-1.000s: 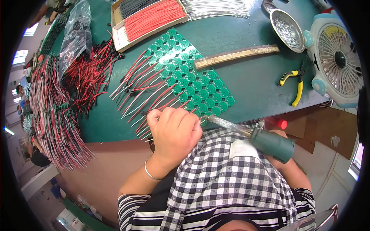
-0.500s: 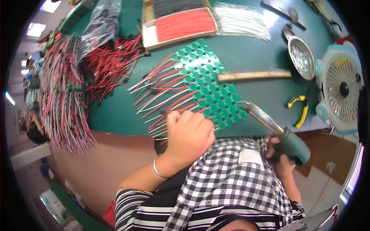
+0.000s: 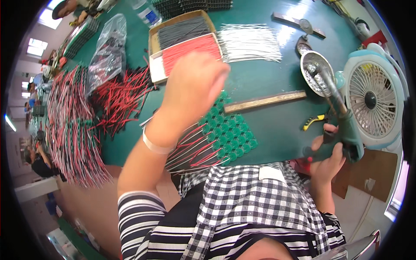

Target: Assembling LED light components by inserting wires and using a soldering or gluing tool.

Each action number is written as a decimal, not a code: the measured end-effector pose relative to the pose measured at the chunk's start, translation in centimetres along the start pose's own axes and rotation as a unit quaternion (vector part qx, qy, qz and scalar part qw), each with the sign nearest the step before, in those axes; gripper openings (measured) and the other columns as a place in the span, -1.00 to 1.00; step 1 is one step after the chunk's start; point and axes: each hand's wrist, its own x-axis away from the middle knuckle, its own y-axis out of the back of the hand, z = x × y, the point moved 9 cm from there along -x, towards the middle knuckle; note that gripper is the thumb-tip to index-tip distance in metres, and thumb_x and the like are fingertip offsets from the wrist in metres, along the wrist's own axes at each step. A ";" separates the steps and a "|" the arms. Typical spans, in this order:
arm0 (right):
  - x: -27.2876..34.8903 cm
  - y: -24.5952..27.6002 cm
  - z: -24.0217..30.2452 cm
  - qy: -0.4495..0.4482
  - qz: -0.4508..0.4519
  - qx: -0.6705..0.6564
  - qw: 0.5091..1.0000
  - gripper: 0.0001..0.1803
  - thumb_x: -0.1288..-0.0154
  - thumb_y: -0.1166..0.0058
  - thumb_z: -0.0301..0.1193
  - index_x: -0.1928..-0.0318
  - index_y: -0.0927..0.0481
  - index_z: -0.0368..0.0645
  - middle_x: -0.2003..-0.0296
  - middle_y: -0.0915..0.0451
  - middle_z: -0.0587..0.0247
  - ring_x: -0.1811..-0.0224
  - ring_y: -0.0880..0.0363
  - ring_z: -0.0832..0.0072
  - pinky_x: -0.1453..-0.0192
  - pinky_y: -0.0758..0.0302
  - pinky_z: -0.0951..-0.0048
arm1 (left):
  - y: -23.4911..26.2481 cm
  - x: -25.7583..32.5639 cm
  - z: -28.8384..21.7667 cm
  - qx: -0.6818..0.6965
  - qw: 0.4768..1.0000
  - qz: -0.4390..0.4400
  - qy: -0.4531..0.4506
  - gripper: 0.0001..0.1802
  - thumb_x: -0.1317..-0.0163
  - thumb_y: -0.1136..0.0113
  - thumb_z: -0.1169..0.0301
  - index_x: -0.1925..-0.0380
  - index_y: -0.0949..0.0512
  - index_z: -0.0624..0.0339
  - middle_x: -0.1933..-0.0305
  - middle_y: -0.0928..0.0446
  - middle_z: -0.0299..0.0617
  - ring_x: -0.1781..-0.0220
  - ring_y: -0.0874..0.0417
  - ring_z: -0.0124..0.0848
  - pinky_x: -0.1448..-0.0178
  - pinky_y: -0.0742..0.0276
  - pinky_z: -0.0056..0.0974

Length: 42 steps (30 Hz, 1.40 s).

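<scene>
**Green pistol-shaped soldering iron [image 3: 352,138] over round silvery metal bowl [image 3: 314,52]**

Your right hand [image 3: 329,161] clamps its handle; your left hand [image 3: 197,82] hovers curled, blurred — whether on anything, I cannot tell. The green panel of disc-shaped circuit boards [image 3: 234,134], fringed with red-and-white wires [image 3: 195,154], lies on the glossy green table [image 3: 277,134] — pinkish floor [image 3: 95,208] below.

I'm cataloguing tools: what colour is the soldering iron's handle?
The handle is dark green, in the head view.

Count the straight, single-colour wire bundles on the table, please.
3: dark wires and red wires in the box, white wires beside it. The left hand may hide more.
</scene>
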 end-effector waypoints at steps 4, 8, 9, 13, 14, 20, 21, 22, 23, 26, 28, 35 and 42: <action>-1.2 -0.1 1.1 0.040 -0.037 -0.009 0.998 -0.45 -0.42 0.11 -0.17 -0.27 -0.25 -0.25 -0.05 -0.48 -0.01 0.47 -0.48 0.44 0.43 -0.41 0.43 | -7.1 -8.8 4.9 -0.057 0.998 0.031 -0.004 -0.84 -0.15 -0.15 0.37 0.33 -0.65 0.13 0.29 -0.62 -0.10 0.14 -0.60 -0.12 0.07 -0.52 -0.09; 0.8 -1.5 1.6 0.036 -0.031 0.011 0.999 -0.44 -0.42 0.11 -0.16 -0.26 -0.26 -0.27 -0.05 -0.48 -0.02 0.48 -0.49 0.44 0.41 -0.42 0.42 | -12.1 -11.5 6.1 -0.083 0.992 0.091 0.007 -0.81 -0.13 -0.11 0.40 0.33 -0.71 -0.02 0.24 -0.65 -0.15 0.14 -0.64 -0.14 0.08 -0.60 -0.08; 1.0 -1.2 1.9 0.038 -0.042 0.019 0.998 -0.45 -0.42 0.11 -0.16 -0.26 -0.26 -0.27 -0.05 -0.48 -0.02 0.47 -0.49 0.44 0.40 -0.42 0.42 | -12.5 -11.8 5.5 -0.080 0.992 0.093 0.003 -0.81 -0.13 -0.11 0.40 0.33 -0.71 -0.02 0.24 -0.65 -0.16 0.14 -0.64 -0.15 0.08 -0.60 -0.08; 1.1 -0.4 2.2 0.014 -0.093 0.033 0.995 -0.48 -0.44 0.15 -0.18 -0.24 -0.27 -0.28 -0.05 -0.49 -0.03 0.45 -0.50 0.44 0.39 -0.44 0.41 | -12.9 -11.0 5.3 -0.089 0.990 0.111 0.021 -0.80 -0.12 -0.11 0.38 0.34 -0.71 -0.03 0.24 -0.66 -0.17 0.15 -0.65 -0.15 0.09 -0.61 -0.07; 0.9 -0.2 2.1 0.000 -0.109 0.033 0.994 -0.49 -0.44 0.16 -0.19 -0.24 -0.27 -0.28 -0.05 -0.49 -0.03 0.44 -0.50 0.44 0.38 -0.45 0.41 | -12.8 -10.6 5.6 -0.095 0.988 0.117 0.033 -0.80 -0.12 -0.11 0.37 0.34 -0.71 -0.03 0.24 -0.66 -0.17 0.15 -0.65 -0.15 0.09 -0.61 -0.07; 0.3 -1.2 1.9 -0.017 -0.087 0.003 0.996 -0.52 -0.45 0.18 -0.20 -0.24 -0.29 -0.24 -0.06 -0.49 -0.02 0.44 -0.50 0.46 0.38 -0.48 0.39 | -7.2 -8.4 14.7 -0.146 0.975 0.108 0.125 -0.78 -0.14 -0.10 0.32 0.29 -0.69 0.04 0.22 -0.66 -0.12 0.10 -0.64 -0.12 -0.01 -0.55 -0.06; 0.3 -1.7 1.8 -0.025 -0.084 0.007 0.996 -0.52 -0.45 0.18 -0.20 -0.24 -0.29 -0.24 -0.06 -0.49 -0.02 0.45 -0.50 0.46 0.38 -0.48 0.40 | -6.0 -7.8 16.8 -0.157 0.972 0.104 0.141 -0.76 -0.15 -0.10 0.31 0.24 -0.69 0.03 0.19 -0.66 -0.10 0.10 -0.65 -0.10 -0.03 -0.54 -0.06; 0.4 -1.9 1.7 -0.032 -0.081 0.010 0.996 -0.52 -0.45 0.18 -0.20 -0.24 -0.29 -0.23 -0.06 -0.49 -0.02 0.45 -0.50 0.46 0.39 -0.48 0.40 | -5.2 -7.4 18.5 -0.173 0.962 0.114 0.179 -0.75 -0.17 -0.10 0.32 0.20 -0.68 0.03 0.18 -0.65 -0.09 0.09 -0.65 -0.10 -0.04 -0.54 -0.06; 0.4 -2.0 1.5 -0.039 -0.079 0.013 0.996 -0.52 -0.45 0.17 -0.21 -0.23 -0.29 -0.23 -0.07 -0.48 -0.02 0.46 -0.50 0.46 0.40 -0.48 0.40 | -4.9 -7.0 19.5 -0.174 0.959 0.128 0.183 -0.75 -0.16 -0.12 0.33 0.18 -0.67 0.04 0.18 -0.66 -0.09 0.09 -0.65 -0.10 -0.03 -0.54 -0.07; 0.5 -2.8 1.6 -0.033 -0.067 0.011 0.997 -0.52 -0.45 0.15 -0.21 -0.23 -0.30 -0.23 -0.06 -0.49 -0.02 0.47 -0.50 0.46 0.43 -0.47 0.41 | -4.7 -6.4 20.4 -0.162 0.954 0.160 0.196 -0.75 -0.16 -0.15 0.33 0.17 -0.67 0.04 0.19 -0.66 -0.10 0.10 -0.66 -0.11 0.00 -0.55 -0.07; 0.9 -2.2 1.9 -0.023 -0.101 0.004 0.995 -0.53 -0.42 0.10 -0.25 -0.21 -0.27 -0.27 -0.01 -0.51 -0.10 0.50 -0.54 0.43 0.46 -0.49 0.43 | -5.1 -6.5 19.2 -0.142 0.950 0.190 0.201 -0.75 -0.16 -0.16 0.33 0.16 -0.67 0.03 0.20 -0.66 -0.10 0.11 -0.66 -0.11 0.00 -0.55 -0.07; 1.1 -2.6 1.6 -0.039 -0.099 0.008 0.994 -0.51 -0.41 0.07 -0.27 -0.21 -0.25 -0.30 0.02 -0.52 -0.17 0.51 -0.56 0.41 0.50 -0.50 0.46 | -6.2 -5.5 19.1 -0.166 0.960 0.161 0.156 -0.79 -0.16 -0.15 0.34 0.24 -0.68 0.03 0.23 -0.66 -0.11 0.12 -0.66 -0.12 0.02 -0.57 -0.07; 1.4 -3.3 1.4 -0.042 -0.073 0.025 0.996 -0.51 -0.42 0.08 -0.24 -0.21 -0.27 -0.28 0.00 -0.51 -0.13 0.50 -0.54 0.42 0.48 -0.47 0.45 | -5.7 -4.9 16.2 -0.137 0.961 0.185 0.155 -0.83 -0.10 -0.15 0.35 0.33 -0.69 -0.01 0.25 -0.66 -0.16 0.13 -0.66 -0.15 0.07 -0.58 -0.06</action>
